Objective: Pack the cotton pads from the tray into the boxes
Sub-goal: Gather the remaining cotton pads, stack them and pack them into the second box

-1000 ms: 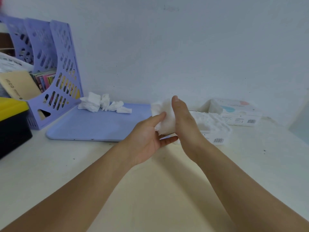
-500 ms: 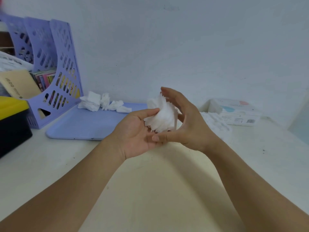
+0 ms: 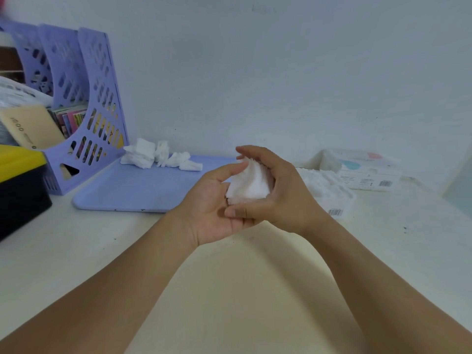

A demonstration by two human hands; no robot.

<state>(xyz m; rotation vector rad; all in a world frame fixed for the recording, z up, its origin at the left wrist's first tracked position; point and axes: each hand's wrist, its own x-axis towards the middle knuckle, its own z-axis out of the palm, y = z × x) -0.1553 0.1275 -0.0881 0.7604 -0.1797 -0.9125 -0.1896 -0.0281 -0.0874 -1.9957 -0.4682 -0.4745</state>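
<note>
Nearest to me, my left hand (image 3: 214, 200) lies palm up with the fingers loosely spread, cradling the underside of a fanned stack of white square cotton pads (image 3: 249, 185). My right hand (image 3: 275, 190) curls over the stack from the far side, thumb pressed along its bottom edge and fingers wrapped across the top, so the bundle is clamped between both hands above the pale tabletop (image 3: 229, 277).

The pads have splayed out of line. If I loosen either hand, I reckon the outer ones could slide off and scatter, and a skewed stack may catch on a box rim.

Just beyond my right hand sits the open white plastic box (image 3: 332, 192), already holding pads. To the left lies the flat lavender plastic tray (image 3: 143, 190), with a loose heap of leftover white pads (image 3: 158, 157) at its far edge. Farther right, by the wall, rests a second white box with a printed lid (image 3: 365, 172).
</note>
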